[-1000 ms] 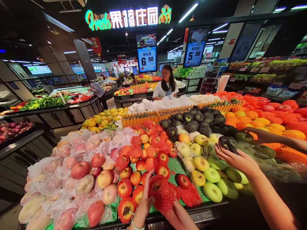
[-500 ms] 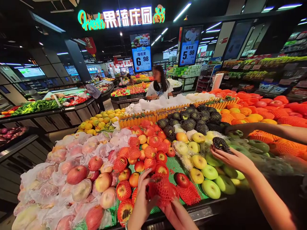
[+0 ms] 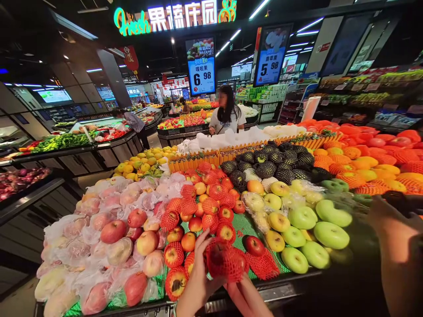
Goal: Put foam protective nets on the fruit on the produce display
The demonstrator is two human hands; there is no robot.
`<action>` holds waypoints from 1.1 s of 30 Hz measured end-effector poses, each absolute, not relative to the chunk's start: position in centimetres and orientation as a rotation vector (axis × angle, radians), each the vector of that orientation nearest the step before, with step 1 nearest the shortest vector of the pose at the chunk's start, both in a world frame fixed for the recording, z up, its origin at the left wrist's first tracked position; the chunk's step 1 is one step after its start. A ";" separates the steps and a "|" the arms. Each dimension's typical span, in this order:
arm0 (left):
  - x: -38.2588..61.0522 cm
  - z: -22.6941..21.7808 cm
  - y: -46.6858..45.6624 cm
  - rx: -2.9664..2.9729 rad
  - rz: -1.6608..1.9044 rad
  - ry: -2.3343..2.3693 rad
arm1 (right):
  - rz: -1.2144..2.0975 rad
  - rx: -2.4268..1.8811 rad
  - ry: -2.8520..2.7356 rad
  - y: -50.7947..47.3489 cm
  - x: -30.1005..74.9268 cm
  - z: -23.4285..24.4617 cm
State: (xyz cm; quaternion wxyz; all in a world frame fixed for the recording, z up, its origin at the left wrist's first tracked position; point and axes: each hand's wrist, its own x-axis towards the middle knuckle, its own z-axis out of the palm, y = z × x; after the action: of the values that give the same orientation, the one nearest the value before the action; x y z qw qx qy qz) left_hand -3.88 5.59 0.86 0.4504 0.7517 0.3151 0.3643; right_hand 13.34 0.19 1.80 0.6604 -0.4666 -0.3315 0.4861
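Near the display's front edge I hold a red apple (image 3: 226, 259) in a red foam net between both hands. My left hand (image 3: 197, 275) is closed against its left side, fingers pointing up. My right hand (image 3: 239, 288) grips it from below and the right; most of its fingers are hidden behind the apple and net. Just right of it lies an empty-looking red foam net (image 3: 263, 265), touching an unwrapped red apple (image 3: 254, 245). On the left are several netted apples (image 3: 173, 254) on a green mat (image 3: 245, 229).
Bagged apples (image 3: 74, 251) fill the left side, green apples (image 3: 331, 234) the right, and black-netted fruit (image 3: 264, 169) the back. At far right, a co-worker's blurred hand (image 3: 395, 220) holds something dark. Across the display stands a person (image 3: 228, 119).
The view has shifted slightly. The co-worker's hand with the dark netted item has moved right, away from the green apples. My hands still hold the netted apple in nearly the same place.
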 end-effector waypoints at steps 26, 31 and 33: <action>-3.7 1.9 5.7 2.210 0.994 0.674 | 1.378 -0.817 -0.665 -1.9 11.1 -0.4; -3.3 2.5 5.8 2.185 0.921 0.656 | 1.353 -0.926 -0.903 0.2 18.8 3.5; -3.2 2.6 5.9 2.155 0.891 0.656 | 1.344 -0.951 -0.919 1.9 23.9 5.6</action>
State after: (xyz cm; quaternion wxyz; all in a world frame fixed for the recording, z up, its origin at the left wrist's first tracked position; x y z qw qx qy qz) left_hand -3.23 5.85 2.62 0.3519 0.8328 0.2533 0.3441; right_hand 23.85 1.86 5.61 0.5874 -0.4083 -0.3943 0.5769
